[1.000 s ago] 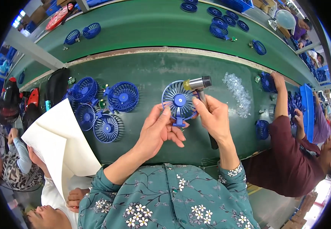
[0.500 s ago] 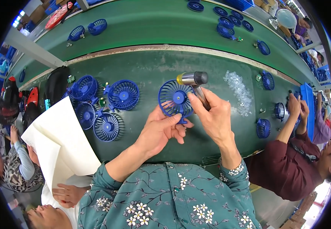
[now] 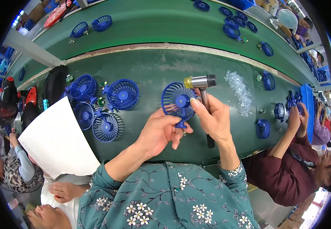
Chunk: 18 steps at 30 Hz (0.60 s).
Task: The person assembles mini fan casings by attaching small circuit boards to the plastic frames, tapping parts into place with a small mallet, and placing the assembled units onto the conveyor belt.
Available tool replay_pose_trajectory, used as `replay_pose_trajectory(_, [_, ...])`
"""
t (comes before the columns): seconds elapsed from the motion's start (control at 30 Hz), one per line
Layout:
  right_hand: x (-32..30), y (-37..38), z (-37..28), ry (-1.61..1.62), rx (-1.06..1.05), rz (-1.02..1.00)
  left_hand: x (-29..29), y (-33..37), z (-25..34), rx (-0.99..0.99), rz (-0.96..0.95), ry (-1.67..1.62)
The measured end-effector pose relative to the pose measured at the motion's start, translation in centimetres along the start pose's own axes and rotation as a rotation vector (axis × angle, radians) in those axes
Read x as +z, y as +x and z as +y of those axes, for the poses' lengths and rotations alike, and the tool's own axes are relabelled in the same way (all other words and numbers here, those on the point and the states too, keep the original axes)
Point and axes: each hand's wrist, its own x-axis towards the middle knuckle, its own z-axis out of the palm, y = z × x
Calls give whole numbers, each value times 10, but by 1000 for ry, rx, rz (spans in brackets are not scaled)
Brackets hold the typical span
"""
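Observation:
In front of my chest, my left hand [image 3: 156,131] grips a round blue fan housing [image 3: 182,101] by its lower rim and stem. The slatted housing is tilted, with its hub facing up. My right hand [image 3: 218,120] is closed around a small hammer [image 3: 200,81] with a metal head, one yellow face and one black face. The hammer's head lies just above the housing's right rim, and its dark handle end sticks out below my palm. My right thumb reaches to the housing near its hub; whether it touches cannot be told.
Several blue fan housings [image 3: 123,95] with small green circuit boards lie left on the green table. Right of my hands is a pile of clear small pieces [image 3: 239,91]. A green conveyor [image 3: 154,28] runs behind. People sit either side; a white sheet [image 3: 58,141] is at left.
The hammer has turned and its handle now shows below my right hand. The fan housing has shifted slightly right and tilted. Pieces on the conveyor moved right. The white sheet at left changed angle.

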Motion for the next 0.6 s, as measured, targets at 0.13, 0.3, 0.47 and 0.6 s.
replay_pose_trajectory(0.13, [3, -2, 0, -14, -58, 56, 7, -1, -2, -2, 25, -4])
replay_pose_trajectory(0.3, [8, -2, 0, -48, -111, 92, 12, -4, 0, -4, 17, -6])
replay_pose_trajectory(0.47, [10, -3, 5, -101, -187, 115, 5, -1, -6, 23, -12, -17])
replay_pose_trajectory(0.6, [12, 2, 9, -14, -171, 116, 8, -4, -10, 53, 75, 26])
